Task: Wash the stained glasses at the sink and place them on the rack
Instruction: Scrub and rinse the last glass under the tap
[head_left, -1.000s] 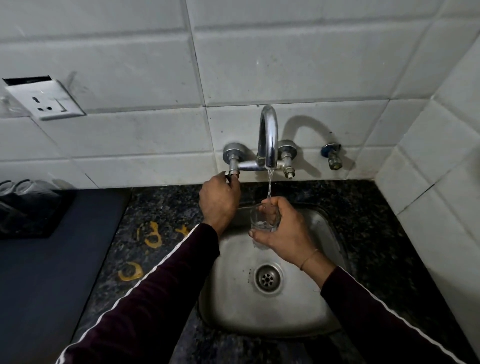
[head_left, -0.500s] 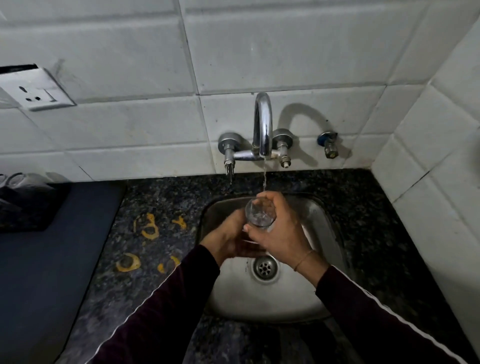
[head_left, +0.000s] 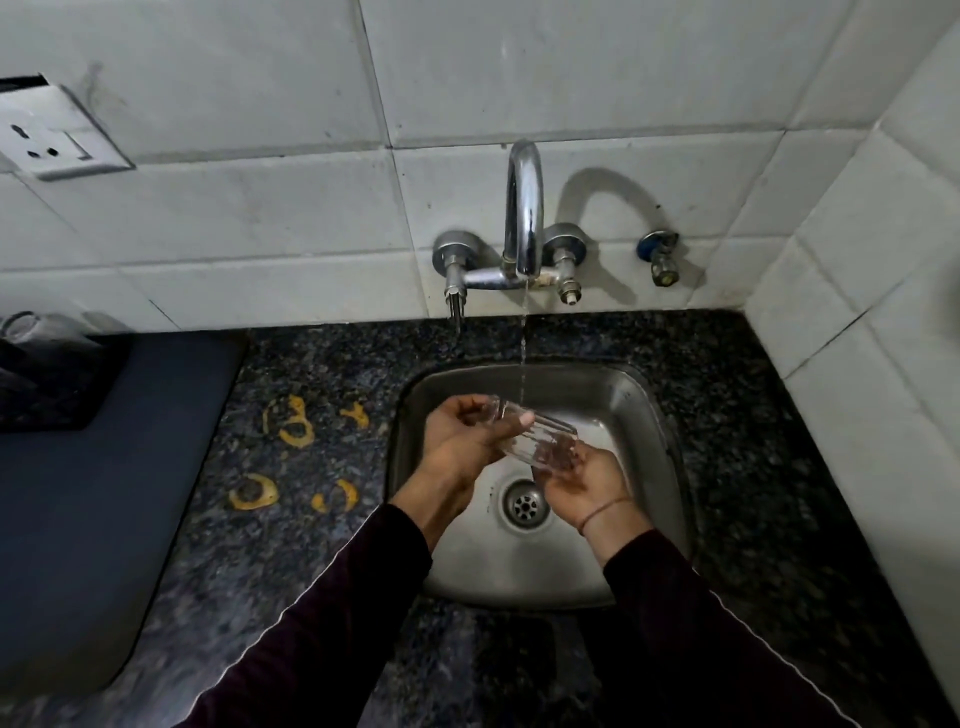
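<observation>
A clear, straight-walled drinking glass (head_left: 535, 434) lies tilted on its side above the steel sink (head_left: 644, 415), held between both hands under a thin stream of water (head_left: 523, 358) falling from the curved chrome tap (head_left: 524, 208). The left hand (head_left: 462, 441) has its grip closed around the upper end of the glass, thumb laid across the smooth wall. The right hand (head_left: 582, 480) cups the lower end from beneath, palm up, fingers curled against the glass; a thin band circles that wrist. Both arms wear dark sleeves with a pale stripe.

The sink is a rounded-corner square basin of brushed metal, set into the back right part of the bench (head_left: 311, 545), with a round perforated drain (head_left: 524, 506) at its centre. The bench is dark speckled stone, polished. Yellowish ring-shaped stains (head_left: 291, 426) mark it just left of the sink. A dark, matte mat (head_left: 104, 493) covers the left end of the bench, and at its back left corner stands a black rack (head_left: 47, 384) with a clear glass (head_left: 21, 327) on it, partly blurred. Large pale glazed tiles line the wall, carrying a white socket plate (head_left: 52, 135) on the left and a small blue-capped valve (head_left: 660, 257) right of the tap.
</observation>
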